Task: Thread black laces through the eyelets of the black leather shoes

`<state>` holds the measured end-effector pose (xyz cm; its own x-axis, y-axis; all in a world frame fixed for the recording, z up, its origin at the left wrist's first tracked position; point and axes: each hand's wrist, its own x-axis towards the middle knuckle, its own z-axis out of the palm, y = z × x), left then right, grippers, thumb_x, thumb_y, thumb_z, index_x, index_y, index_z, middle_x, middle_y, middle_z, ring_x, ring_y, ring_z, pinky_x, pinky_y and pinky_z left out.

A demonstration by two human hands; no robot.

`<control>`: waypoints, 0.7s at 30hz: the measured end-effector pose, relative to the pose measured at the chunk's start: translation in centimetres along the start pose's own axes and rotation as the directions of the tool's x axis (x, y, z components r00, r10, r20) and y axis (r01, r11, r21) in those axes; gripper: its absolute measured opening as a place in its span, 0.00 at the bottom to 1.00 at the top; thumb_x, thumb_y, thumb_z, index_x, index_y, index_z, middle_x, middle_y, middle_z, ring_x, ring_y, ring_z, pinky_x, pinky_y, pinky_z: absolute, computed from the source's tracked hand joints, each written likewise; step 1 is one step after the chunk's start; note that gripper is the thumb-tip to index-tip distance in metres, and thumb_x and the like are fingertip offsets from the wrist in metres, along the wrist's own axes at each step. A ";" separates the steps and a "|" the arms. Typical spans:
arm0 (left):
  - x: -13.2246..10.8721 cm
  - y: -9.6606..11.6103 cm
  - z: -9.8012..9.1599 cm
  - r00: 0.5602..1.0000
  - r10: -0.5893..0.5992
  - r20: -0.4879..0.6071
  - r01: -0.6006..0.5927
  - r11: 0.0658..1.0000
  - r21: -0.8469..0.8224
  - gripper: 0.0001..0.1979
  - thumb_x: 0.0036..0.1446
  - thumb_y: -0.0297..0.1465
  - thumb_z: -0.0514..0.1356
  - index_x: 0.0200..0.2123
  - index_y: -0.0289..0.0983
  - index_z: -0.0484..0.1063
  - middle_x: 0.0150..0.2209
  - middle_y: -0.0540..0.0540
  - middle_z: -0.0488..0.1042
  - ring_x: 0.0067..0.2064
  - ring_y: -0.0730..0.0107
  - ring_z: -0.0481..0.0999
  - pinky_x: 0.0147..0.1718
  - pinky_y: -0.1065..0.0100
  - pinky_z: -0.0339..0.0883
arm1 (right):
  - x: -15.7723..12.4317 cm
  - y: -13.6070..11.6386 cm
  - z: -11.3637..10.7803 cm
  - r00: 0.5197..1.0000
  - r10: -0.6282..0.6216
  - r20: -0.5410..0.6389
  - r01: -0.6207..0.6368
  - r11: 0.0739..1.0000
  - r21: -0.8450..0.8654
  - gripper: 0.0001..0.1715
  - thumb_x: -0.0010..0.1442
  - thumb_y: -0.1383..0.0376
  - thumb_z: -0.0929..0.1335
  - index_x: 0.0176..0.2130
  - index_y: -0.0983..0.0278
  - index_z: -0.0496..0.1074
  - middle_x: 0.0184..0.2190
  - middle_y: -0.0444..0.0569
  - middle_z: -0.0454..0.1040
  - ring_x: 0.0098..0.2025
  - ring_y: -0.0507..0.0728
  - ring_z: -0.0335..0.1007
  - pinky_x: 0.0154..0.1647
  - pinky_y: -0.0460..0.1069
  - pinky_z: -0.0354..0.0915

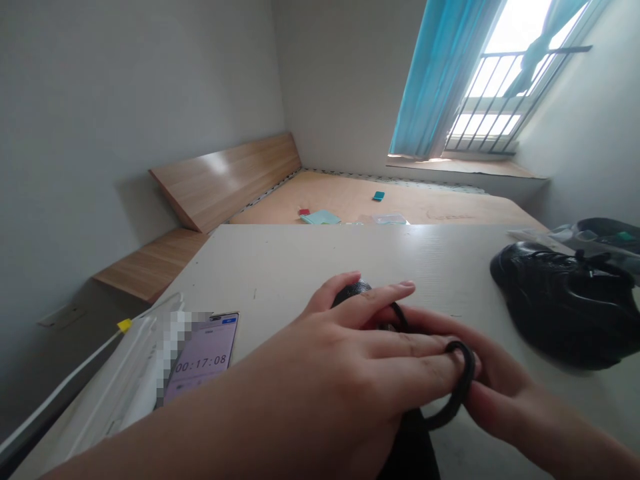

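Observation:
A black shoe lies under my hands at the table's front, mostly hidden; its grainy toe shows past my left fingers and a dark part shows below. My left hand reaches across the top of it, with the index finger stretched forward and the other fingertips meeting my right hand. From behind those fingertips a black shoelace curves down in a loop. My right hand pinches the lace there between thumb and fingers, while its forefinger runs behind my left hand.
Another black shoe stands on the white table at the right, near clear plastic wrapping. A phone with a running timer leans by a white object with a cable at left. Beyond is a wooden bed holding small items.

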<state>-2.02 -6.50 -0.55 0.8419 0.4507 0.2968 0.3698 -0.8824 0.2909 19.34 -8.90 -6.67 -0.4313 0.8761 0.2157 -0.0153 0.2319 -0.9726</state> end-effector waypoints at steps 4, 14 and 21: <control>-0.1 0.4 0.7 0.995 0.084 -0.045 -0.076 0.984 0.159 0.14 0.65 0.30 0.51 0.46 0.50 0.74 0.60 0.62 0.65 0.68 0.67 0.50 0.67 0.53 0.45 | 0.4 -0.9 0.4 0.991 0.062 0.120 -0.091 0.962 0.257 0.24 0.57 0.49 0.70 0.53 0.39 0.68 0.52 0.42 0.75 0.53 0.59 0.72 0.47 0.51 0.72; 0.1 0.1 0.3 0.989 -0.059 -0.136 0.067 0.997 0.048 0.18 0.56 0.25 0.54 0.49 0.44 0.72 0.59 0.50 0.67 0.65 0.63 0.56 0.62 0.59 0.56 | 1.0 -2.1 -1.5 0.984 0.049 -0.170 -0.118 0.898 -0.423 0.25 0.61 0.48 0.64 0.23 0.61 0.69 0.18 0.44 0.66 0.21 0.51 0.61 0.20 0.45 0.61; -0.8 -0.5 1.6 0.958 -0.265 0.105 0.251 0.959 0.128 0.20 0.50 0.37 0.61 0.47 0.37 0.69 0.50 0.39 0.72 0.51 0.51 0.70 0.53 0.50 0.65 | 2.1 -0.6 -3.5 0.748 -0.406 -0.525 -0.318 0.475 -0.820 0.25 0.64 0.55 0.62 0.20 0.61 0.55 0.16 0.40 0.49 0.20 0.50 0.45 0.23 0.50 0.46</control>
<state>-2.23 -6.65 -2.40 0.7503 0.6516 0.1114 0.6167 -0.7507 0.2371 21.66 -5.76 -5.29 0.1573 0.7828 0.6020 0.8698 0.1789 -0.4598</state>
